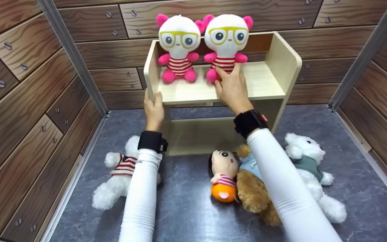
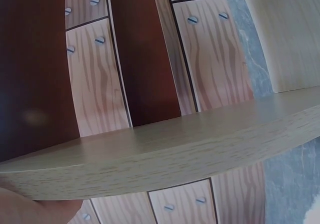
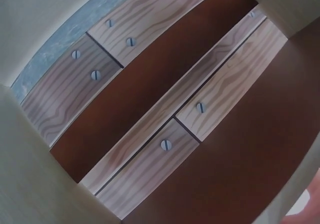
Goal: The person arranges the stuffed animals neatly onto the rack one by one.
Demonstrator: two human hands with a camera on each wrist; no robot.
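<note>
Two matching plush dolls with white heads, yellow glasses, pink ears and red-striped bodies sit side by side on the upper board of a small pale wooden shelf (image 1: 259,75). My right hand (image 1: 232,88) holds the right plush doll (image 1: 226,45) low on its striped body, covering one of its feet. The left plush doll (image 1: 179,43) sits untouched near the left side panel (image 1: 151,69). That panel's front edge is gripped by my left hand (image 1: 154,112), thumb on the inner side. In the left wrist view, part of that hand (image 2: 35,209) shows under the panel's edge.
On the grey floor (image 1: 186,215) lie a white plush in a striped shirt (image 1: 123,168) at left, a doll with orange bottoms (image 1: 224,176), a brown bear (image 1: 252,188) and a white plush in a green vest (image 1: 309,168). Wood-patterned walls (image 1: 29,111) stand around.
</note>
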